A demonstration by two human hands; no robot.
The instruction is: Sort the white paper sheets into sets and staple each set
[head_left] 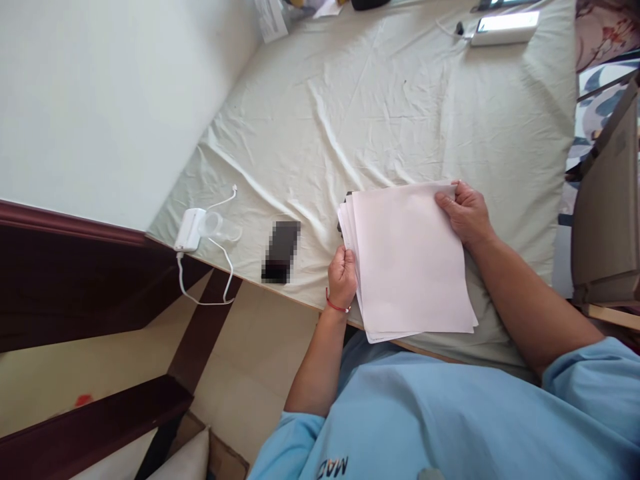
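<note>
Left fingers (341,260), right fingers (464,193) pinching the paper stack (413,267)! Loosen either grip, sheets might slip off the bench (400,127).

Room, domestic in appearance, likely in a home. Table (400,127), under wrinkled pale cloth (505,100), reaching well beyond the left hand (343,277) and right hand (467,213). White wall (105,100), well to the left hand's left; dark red-brown woodwork (75,273) and light tiled floor (260,340), left and lower. Flower-patterned fabric (607,37), past the right hand, rightward.
</note>
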